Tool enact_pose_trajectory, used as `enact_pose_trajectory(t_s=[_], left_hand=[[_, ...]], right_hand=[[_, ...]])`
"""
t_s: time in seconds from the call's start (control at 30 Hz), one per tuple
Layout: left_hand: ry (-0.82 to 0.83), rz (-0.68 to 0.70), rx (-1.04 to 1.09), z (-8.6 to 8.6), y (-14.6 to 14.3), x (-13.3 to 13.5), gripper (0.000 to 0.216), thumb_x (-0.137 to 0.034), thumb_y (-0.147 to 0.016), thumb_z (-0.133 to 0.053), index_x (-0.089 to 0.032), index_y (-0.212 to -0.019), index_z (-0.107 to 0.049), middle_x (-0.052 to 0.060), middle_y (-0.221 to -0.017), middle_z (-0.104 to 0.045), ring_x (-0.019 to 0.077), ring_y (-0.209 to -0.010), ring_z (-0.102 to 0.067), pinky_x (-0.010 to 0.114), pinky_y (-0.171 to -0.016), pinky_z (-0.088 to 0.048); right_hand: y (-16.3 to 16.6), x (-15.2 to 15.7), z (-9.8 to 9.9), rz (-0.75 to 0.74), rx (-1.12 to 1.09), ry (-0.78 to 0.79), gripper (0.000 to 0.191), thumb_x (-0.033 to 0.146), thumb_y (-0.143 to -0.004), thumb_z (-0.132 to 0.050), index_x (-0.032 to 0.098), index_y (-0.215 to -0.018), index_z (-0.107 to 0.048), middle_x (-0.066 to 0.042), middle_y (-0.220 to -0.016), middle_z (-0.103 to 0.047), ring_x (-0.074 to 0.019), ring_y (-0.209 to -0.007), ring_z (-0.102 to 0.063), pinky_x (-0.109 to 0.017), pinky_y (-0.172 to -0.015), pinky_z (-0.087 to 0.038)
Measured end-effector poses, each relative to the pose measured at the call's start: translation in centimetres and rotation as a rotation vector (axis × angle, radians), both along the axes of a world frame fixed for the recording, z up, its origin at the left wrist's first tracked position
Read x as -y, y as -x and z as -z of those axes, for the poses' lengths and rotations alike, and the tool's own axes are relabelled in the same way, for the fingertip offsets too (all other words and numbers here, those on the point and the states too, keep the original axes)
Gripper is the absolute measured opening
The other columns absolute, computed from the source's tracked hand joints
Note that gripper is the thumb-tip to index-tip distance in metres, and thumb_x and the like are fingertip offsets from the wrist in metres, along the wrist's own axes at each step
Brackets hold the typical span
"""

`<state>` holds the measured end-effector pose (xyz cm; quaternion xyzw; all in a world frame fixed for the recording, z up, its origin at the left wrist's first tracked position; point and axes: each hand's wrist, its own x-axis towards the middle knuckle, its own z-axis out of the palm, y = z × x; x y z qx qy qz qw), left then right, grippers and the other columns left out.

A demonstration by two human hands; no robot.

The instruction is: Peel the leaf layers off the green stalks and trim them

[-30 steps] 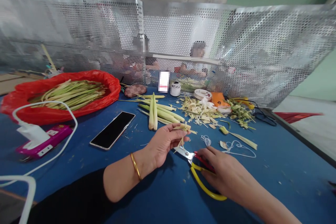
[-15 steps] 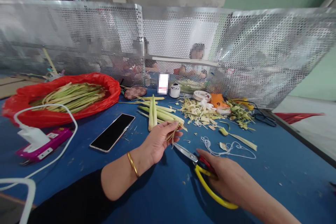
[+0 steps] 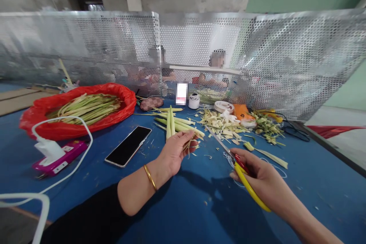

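My left hand [image 3: 178, 150] is closed around a small bundle of thin plant strands [image 3: 189, 145]; the fingers hide most of it. Just beyond that hand lie several pale green stalks [image 3: 180, 126], one of them pointing away from me. My right hand [image 3: 256, 171] grips scissors [image 3: 243, 177] with yellow and red handles. Their blades [image 3: 220, 140] look closed and point up and left, apart from the left hand. Under and beside the scissors is a loose tangle of white string [image 3: 276, 166]. One cut leaf piece [image 3: 270, 156] rests right of the right hand.
At left are a red plastic bag [image 3: 34, 116] of long stalks, a purple power strip [image 3: 61, 160] with a white cable, and a phone [image 3: 128, 146]. Trimmings [image 3: 220, 124], a tape roll [image 3: 223, 106] and a white jar [image 3: 193, 101] stand before a perforated metal screen [image 3: 194, 42].
My right hand has moved the scissors up and right, away from the left hand, and the blades have closed. My left hand keeps its hold on the strands. The view has shifted slightly.
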<state>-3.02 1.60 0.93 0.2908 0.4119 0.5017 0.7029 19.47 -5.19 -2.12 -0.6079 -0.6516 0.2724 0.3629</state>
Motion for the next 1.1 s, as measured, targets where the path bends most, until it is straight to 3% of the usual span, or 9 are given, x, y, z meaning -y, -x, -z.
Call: enact_pose_trajectory(t_s=[0.13, 0.3, 0.47, 0.67, 0.9, 1.1], left_hand=[[0.002, 0.004, -0.009, 0.0, 0.0, 0.0, 0.016, -0.025, -0.072, -0.076, -0.011, -0.078, -0.070, 0.003, -0.071, -0.067, 0.0092, -0.059, -0.061, 0.019, -0.054, -0.046], [0.017, 0.012, 0.012, 0.1, 0.0, 0.0, 0.016, -0.024, -0.072, -0.076, -0.010, -0.076, -0.069, 0.004, -0.067, -0.067, 0.0098, -0.059, -0.061, 0.020, -0.055, -0.046], [0.116, 0.036, 0.121, 0.2, 0.1, -0.2, 0.015, -0.022, -0.071, -0.076, -0.011, -0.077, -0.069, 0.004, -0.066, -0.068, 0.0105, -0.057, -0.063, 0.021, -0.054, -0.048], [0.237, 0.201, 0.305, 0.2, 0.5, -0.2, 0.017, -0.022, -0.087, -0.060, -0.009, -0.075, -0.064, 0.001, -0.062, -0.063, 0.0087, -0.051, -0.059, 0.021, -0.051, -0.049], [0.225, 0.266, 0.385, 0.2, 0.3, 0.1, 0.022, -0.024, -0.087, -0.060, -0.010, -0.070, -0.061, -0.001, -0.058, -0.058, 0.0074, -0.047, -0.054, 0.021, -0.050, -0.048], [0.255, 0.225, 0.323, 0.1, 0.1, 0.5, 0.010, -0.020, -0.083, -0.064, -0.012, -0.077, -0.063, 0.000, -0.058, -0.059, 0.0097, -0.052, -0.057, 0.021, -0.050, -0.047]], right_hand=[[0.7, 0.7, -1.0, -0.030, -0.004, 0.003, 0.058, 0.040, -0.068, -0.070, 0.019, -0.121, -0.057, 0.000, -0.077, -0.065, -0.0173, -0.067, -0.061, -0.026, -0.059, -0.051], [0.5, 0.7, -1.4, 0.025, 0.189, -0.058, 0.056, 0.045, -0.067, -0.072, 0.023, -0.118, -0.061, 0.001, -0.078, -0.068, -0.0185, -0.068, -0.063, -0.025, -0.058, -0.052], [0.0, 0.5, -0.8, -0.014, 0.421, -0.305, 0.051, 0.046, -0.072, -0.071, 0.027, -0.118, -0.061, -0.001, -0.087, -0.068, -0.0155, -0.066, -0.063, -0.023, -0.056, -0.053], [-0.3, 0.6, -0.8, -0.011, 0.663, -0.550, 0.048, 0.043, -0.080, -0.065, 0.027, -0.124, -0.055, -0.006, -0.095, -0.065, -0.0190, -0.073, -0.065, -0.025, -0.055, -0.052], [0.0, 0.8, -1.0, -0.005, 0.726, -0.618, 0.046, 0.042, -0.083, -0.063, 0.026, -0.124, -0.052, -0.005, -0.094, -0.065, -0.0200, -0.072, -0.066, -0.028, -0.055, -0.053], [0.2, 0.7, -0.9, -0.014, 0.763, -0.643, 0.043, 0.041, -0.084, -0.060, 0.024, -0.124, -0.053, -0.005, -0.094, -0.066, -0.0200, -0.071, -0.067, -0.027, -0.051, -0.052]])
